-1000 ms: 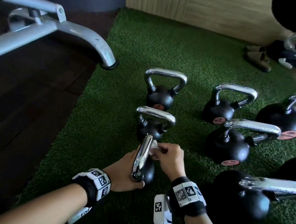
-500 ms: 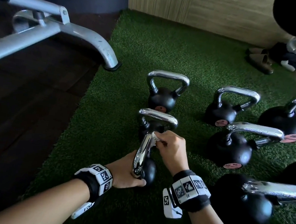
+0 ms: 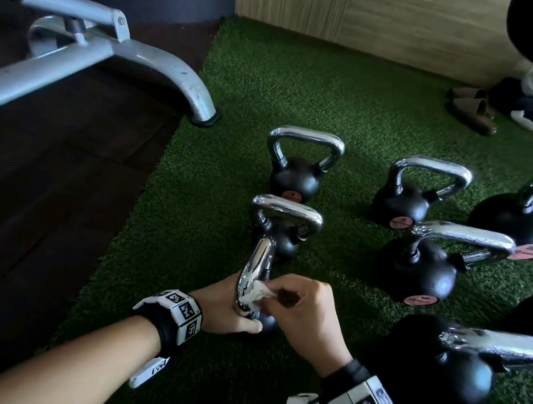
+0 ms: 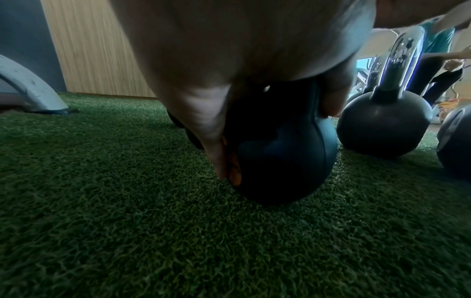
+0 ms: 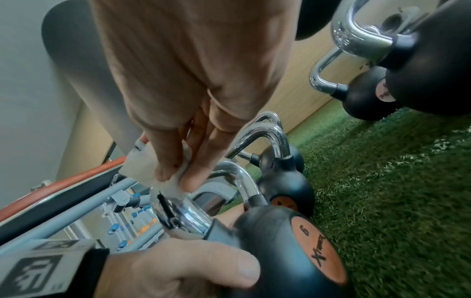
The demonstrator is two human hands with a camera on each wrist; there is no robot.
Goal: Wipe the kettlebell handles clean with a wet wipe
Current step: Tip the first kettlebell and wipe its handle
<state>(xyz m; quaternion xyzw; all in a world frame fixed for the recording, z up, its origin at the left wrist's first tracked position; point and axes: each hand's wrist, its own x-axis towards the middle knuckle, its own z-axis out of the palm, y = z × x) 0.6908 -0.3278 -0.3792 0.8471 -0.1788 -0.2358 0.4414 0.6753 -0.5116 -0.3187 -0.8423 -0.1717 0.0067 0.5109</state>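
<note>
Kettlebell (image 3: 263, 322) (marked 6): between both hands, on green turf (image 3: 191, 227). Left hand (image 3: 225, 308) grips its black ball. Right hand (image 3: 306, 313) pinches wet wipe (image 3: 258, 294) against chrome handle (image 3: 257, 266).

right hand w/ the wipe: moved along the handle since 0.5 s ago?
Yes. The right hand and wet wipe slid down the chrome handle toward the left hand, away from the next kettlebell.
</note>
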